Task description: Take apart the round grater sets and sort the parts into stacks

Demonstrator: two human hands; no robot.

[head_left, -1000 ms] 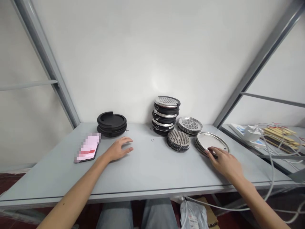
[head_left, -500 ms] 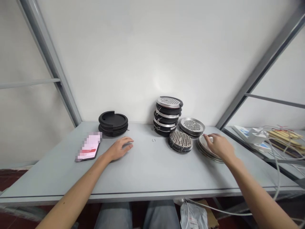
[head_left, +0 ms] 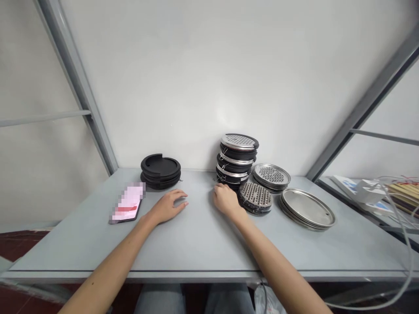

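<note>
My left hand (head_left: 167, 206) rests on the table near the stack of black round holders (head_left: 160, 172), fingers apart, holding nothing. In front of the tall stack of black holders and metal grater discs (head_left: 238, 150), my right hand (head_left: 225, 198) is closed low over the tabletop. Its fingertips are bent under, and whatever is between them is hidden. Just right of that hand sits a short stack of small grater discs (head_left: 257, 198). Behind it lie wider grater discs (head_left: 272, 176). Farther right is a pile of plain round metal plates (head_left: 307, 208).
A phone (head_left: 129, 205) lies on the grey table (head_left: 196, 250) at the left. White cables (head_left: 407, 261) hang beyond the right edge, near a side shelf with a white box (head_left: 369, 192). Metal frame posts (head_left: 75, 83) stand at both sides against the wall.
My right hand has moved left from the plain metal plates to the spot where a small metal ring lay, which it now covers. The left hand stays. The view has shifted slightly.
</note>
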